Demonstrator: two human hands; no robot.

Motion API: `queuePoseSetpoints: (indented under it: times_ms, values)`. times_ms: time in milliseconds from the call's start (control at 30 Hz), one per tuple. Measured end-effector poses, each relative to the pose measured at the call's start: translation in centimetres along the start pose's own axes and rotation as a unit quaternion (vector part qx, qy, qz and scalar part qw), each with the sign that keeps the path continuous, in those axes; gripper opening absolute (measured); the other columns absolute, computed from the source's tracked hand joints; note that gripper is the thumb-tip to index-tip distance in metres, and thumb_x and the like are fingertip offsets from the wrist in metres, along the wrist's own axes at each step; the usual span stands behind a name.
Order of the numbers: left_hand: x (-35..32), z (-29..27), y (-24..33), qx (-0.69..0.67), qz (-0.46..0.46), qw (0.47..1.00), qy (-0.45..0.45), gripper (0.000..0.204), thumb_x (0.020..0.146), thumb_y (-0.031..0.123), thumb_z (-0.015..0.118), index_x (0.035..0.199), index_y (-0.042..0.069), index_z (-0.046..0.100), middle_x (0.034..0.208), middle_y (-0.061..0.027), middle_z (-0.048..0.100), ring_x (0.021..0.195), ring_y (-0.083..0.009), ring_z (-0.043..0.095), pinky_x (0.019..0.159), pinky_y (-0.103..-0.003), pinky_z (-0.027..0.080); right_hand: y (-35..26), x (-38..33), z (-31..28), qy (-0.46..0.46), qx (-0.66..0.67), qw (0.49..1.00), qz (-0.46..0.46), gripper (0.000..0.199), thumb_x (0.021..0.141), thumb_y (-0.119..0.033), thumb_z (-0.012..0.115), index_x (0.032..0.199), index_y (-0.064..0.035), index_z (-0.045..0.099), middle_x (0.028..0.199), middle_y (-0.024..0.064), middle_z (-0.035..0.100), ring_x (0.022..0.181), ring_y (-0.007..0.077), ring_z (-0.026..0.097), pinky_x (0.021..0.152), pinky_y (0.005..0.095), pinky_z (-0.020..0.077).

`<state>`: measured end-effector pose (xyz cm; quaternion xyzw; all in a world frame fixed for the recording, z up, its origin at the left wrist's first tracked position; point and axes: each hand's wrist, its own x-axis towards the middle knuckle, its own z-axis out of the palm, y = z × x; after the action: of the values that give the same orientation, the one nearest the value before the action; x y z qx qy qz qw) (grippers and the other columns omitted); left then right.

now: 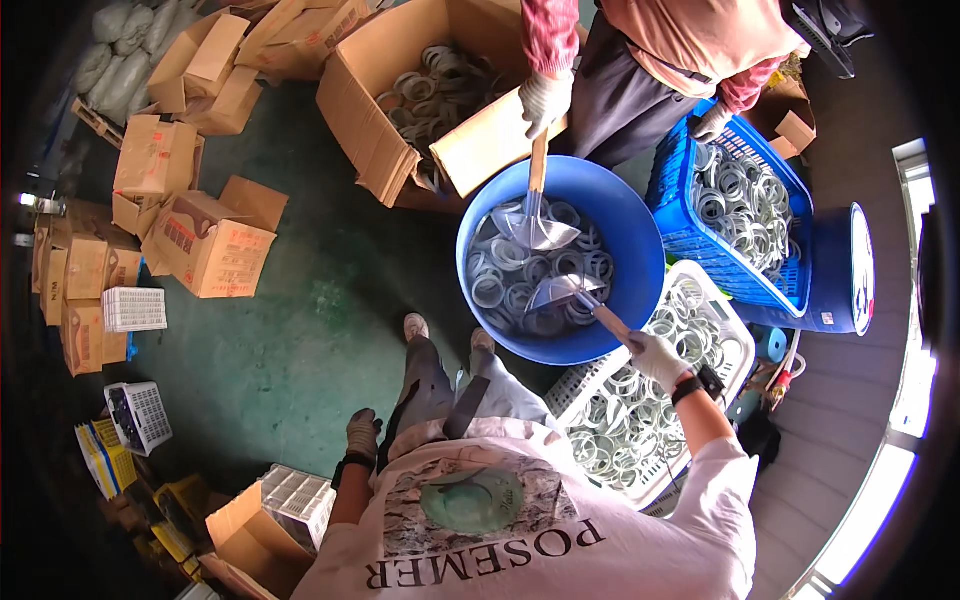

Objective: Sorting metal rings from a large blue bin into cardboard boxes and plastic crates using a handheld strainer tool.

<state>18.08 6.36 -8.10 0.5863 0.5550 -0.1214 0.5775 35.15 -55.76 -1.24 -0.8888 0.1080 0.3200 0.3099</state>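
Note:
My right hand (660, 362), gloved, is closed around the wooden handle of a small metal hand shovel (562, 291). The shovel's blade rests on grey-white rings (487, 291) inside a round blue tub (633, 225). Hanging by my left thigh, my gloved left hand (363, 433) holds nothing, its fingers loosely bent and the thumb apart. Across the tub a co-worker's gloved hand (546, 104) grips a second hand shovel (541, 232), its blade also among the rings. The co-worker's other hand (712, 122) lies on the rim of a blue crate (672, 195) full of rings.
A white crate (738, 345) heaped with similar rings stands right of my legs. Beyond the tub is a large open carton (365, 130) with more rings. A blue drum (845, 270) stands by the right wall. Cartons (212, 245) and small baskets (140, 415) line the left side of the green floor.

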Motion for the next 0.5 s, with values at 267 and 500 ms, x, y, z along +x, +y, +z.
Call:
queuePoseSetpoints:
  times_ms: [267,500]
  values:
    - [-2.3,2.4,1.8,-0.033,0.075,0.997,-0.011,0.044,0.078,0.023,0.066,0.116,0.003,0.058,0.089,-0.0074,0.06,0.07,-0.0183,0.057,0.063,-0.03,0.048,0.5,6.7,6.1,-0.025,-0.145,0.98,0.132,0.038,0.077,-0.016,0.059,0.116,-0.0145,0.059,0.11,0.0151,0.064,0.105,0.0347,0.061,0.088,0.0392,0.0493]
    - [-0.4,-1.6,-2.3,0.05,-0.002,0.999,0.011,0.018,0.078,0.019,0.061,0.075,0.003,0.054,0.083,-0.0137,0.058,0.07,-0.0224,0.052,0.063,-0.036,0.046,5.1,3.5,4.0,0.009,-0.107,0.993,0.049,0.034,0.079,-0.015,0.058,0.113,-0.0147,0.06,0.101,0.0141,0.066,0.095,0.032,0.063,0.084,0.0362,0.0481]
